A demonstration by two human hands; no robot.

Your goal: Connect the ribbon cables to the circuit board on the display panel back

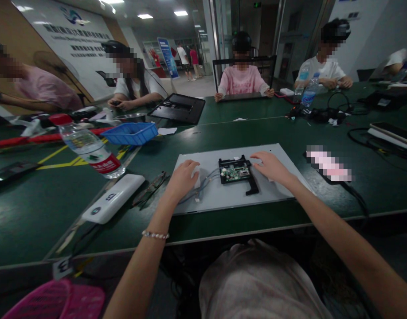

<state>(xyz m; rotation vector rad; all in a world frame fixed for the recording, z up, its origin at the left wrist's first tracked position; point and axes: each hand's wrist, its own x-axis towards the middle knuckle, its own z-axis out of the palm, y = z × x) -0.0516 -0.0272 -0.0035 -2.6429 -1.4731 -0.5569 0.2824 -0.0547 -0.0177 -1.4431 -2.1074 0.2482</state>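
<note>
A grey-white flat panel point(210, 204) lies on the green table in front of me. On it sits a black plastic bracket point(252, 184) with a green circuit board point(238, 173) set in it. Grey-blue cables point(203, 186) run from the board toward the left. My left hand point(182, 180) rests over the panel's left side, fingers curved and apart, beside a small whitish piece partly hidden by it. Just right of the bracket is my right hand point(271, 167), its fingers spread and thumb apart; nothing shows in its grasp. Whether its fingertips touch the bracket is unclear.
To the left are a white power bank point(113, 199), glasses point(150, 189), a water bottle point(97, 155) and a blue tray point(132, 134). A phone point(328, 165) with a cable lies right. Across the table, a person holds a black frame point(215, 75); other people sit nearby.
</note>
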